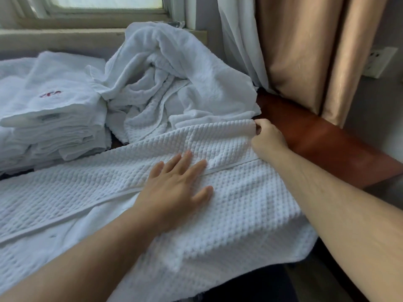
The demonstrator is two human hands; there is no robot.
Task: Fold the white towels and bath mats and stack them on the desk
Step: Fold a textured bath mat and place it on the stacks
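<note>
Head view, looking down at the desk (pixel 327 149). The mat (pixel 229 214), a white waffle-weave cloth, lies spread across the near half of the view from 9 o'clock to 4 o'clock. Its near edge hangs over the desk front at 5 o'clock, and a hem band runs across it from 8 o'clock towards 2 o'clock.

Your left hand (pixel 176 184) rests palm down on the mat at the centre. Its fingers are straight and slightly spread, lie across the hem band, and grip nothing. Your right hand (pixel 268 136), at 2 o'clock of the left, has its fingers curled round the mat's far right corner and pinches that corner just above the bare wood.

A stack (pixel 54 110) of folded white towels sits on the desk at 9 to 10 o'clock. Its top towel bears a red mark (pixel 51 94). A heap (pixel 174 79) of unfolded white towels lies at 12 o'clock, touching the stack on one side and the mat's far edge on the other.

Behind the heap, at 11 o'clock, is a window (pixel 98 5). A tan curtain (pixel 305 51) hangs at 1 o'clock, its foot on the desk. A wall socket (pixel 379 62) shows at 2 o'clock.
</note>
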